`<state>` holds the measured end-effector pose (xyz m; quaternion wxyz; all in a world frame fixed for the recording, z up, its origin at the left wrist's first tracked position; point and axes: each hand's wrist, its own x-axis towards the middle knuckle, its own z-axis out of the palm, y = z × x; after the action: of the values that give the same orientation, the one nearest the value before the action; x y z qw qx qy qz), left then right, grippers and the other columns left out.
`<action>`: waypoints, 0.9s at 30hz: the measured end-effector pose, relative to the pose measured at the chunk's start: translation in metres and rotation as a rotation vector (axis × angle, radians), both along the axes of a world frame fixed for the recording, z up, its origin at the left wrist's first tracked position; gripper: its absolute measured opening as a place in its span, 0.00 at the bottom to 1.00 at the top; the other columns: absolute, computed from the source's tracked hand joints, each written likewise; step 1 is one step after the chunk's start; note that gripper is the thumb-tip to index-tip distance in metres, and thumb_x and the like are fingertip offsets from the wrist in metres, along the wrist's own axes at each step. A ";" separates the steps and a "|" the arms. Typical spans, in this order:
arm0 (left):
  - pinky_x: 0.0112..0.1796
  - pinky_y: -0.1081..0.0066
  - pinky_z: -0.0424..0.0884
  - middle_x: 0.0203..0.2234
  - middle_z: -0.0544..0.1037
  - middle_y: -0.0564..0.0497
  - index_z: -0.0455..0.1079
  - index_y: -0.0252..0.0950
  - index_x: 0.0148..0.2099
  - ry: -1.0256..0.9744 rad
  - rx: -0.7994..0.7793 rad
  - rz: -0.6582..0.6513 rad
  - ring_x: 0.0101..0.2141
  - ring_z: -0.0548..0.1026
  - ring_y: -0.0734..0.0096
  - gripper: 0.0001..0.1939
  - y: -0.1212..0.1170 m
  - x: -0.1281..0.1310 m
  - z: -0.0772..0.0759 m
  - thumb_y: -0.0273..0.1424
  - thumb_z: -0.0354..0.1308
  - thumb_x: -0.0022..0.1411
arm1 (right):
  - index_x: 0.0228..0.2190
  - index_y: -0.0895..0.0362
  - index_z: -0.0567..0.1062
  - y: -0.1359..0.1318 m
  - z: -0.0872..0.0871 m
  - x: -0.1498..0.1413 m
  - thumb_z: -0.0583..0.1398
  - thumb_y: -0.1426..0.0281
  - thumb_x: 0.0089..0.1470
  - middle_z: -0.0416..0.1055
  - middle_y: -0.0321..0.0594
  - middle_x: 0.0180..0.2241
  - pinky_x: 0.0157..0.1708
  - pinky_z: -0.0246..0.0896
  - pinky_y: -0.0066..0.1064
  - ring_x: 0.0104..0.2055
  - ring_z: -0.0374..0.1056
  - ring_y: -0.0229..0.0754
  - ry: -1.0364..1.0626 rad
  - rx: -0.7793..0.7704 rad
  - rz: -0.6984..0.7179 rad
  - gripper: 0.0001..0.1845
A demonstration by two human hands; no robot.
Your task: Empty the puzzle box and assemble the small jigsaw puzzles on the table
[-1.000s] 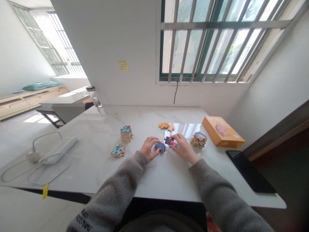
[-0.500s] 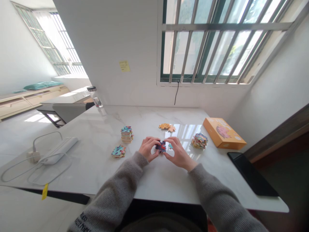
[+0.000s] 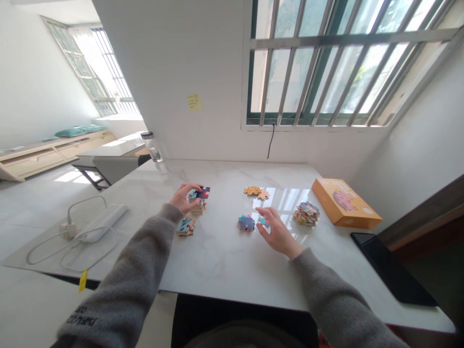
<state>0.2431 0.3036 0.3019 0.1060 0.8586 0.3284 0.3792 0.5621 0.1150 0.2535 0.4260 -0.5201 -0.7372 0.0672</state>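
Between the thumb and fingers of my left hand (image 3: 185, 199) is a dark purple puzzle piece (image 3: 203, 192) with a red patch. It is over the tall stack of puzzle pieces (image 3: 198, 208), whose top my fingers partly cover. Closer to me sits a shorter stack of teal puzzle pieces (image 3: 186, 226). My right hand (image 3: 274, 231) has its thumb and fingers apart, just right of a low pile of puzzle pieces (image 3: 247, 223) with a blue-grey one on top. A teal puzzle piece (image 3: 264, 221) shows behind its fingers, partly hidden; whether they touch it is unclear.
Orange puzzle pieces (image 3: 256, 192) lie farther back on the white table (image 3: 217, 266). On the right are a mixed stack (image 3: 306, 214), an orange box (image 3: 344, 202) and a black tablet-like slab (image 3: 391, 268). A power strip (image 3: 103, 224) with cables lies left, and a clear bottle (image 3: 152, 147) stands behind.
My left hand has moved left from the middle pile to the tall stack with the dark puzzle piece. My right hand stays beside the middle pile. The view has shifted slightly left.
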 end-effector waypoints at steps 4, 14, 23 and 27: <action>0.54 0.53 0.66 0.48 0.79 0.49 0.71 0.39 0.43 0.092 -0.043 0.031 0.49 0.70 0.57 0.14 0.031 -0.022 -0.003 0.32 0.56 0.52 | 0.58 0.50 0.61 0.001 -0.002 0.000 0.55 0.72 0.61 0.66 0.47 0.47 0.50 0.68 0.48 0.50 0.66 0.50 -0.004 0.004 0.000 0.24; 0.50 0.53 0.67 0.51 0.78 0.47 0.70 0.38 0.43 0.123 -0.176 0.016 0.50 0.70 0.53 0.16 0.048 -0.032 -0.014 0.37 0.56 0.52 | 0.58 0.51 0.61 0.003 -0.004 0.003 0.54 0.73 0.62 0.66 0.46 0.45 0.50 0.67 0.47 0.49 0.66 0.49 -0.007 -0.030 -0.017 0.24; 0.51 0.51 0.67 0.52 0.77 0.45 0.70 0.38 0.46 0.154 -0.219 0.001 0.51 0.71 0.52 0.18 0.052 -0.036 -0.019 0.37 0.56 0.52 | 0.58 0.53 0.62 0.003 -0.005 0.006 0.54 0.72 0.62 0.68 0.45 0.44 0.49 0.66 0.42 0.47 0.66 0.47 -0.013 -0.042 -0.041 0.23; 0.54 0.48 0.65 0.56 0.74 0.43 0.71 0.37 0.47 0.162 -0.143 -0.014 0.54 0.69 0.51 0.19 0.046 -0.034 -0.014 0.36 0.56 0.53 | 0.56 0.56 0.65 0.008 -0.008 0.016 0.53 0.71 0.63 0.70 0.46 0.43 0.51 0.62 0.43 0.47 0.66 0.49 -0.098 -0.034 -0.184 0.20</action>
<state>0.2093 0.3496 0.2884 0.1426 0.8790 0.3561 0.2833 0.5784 0.1227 0.2458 0.3849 -0.5954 -0.7051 0.0151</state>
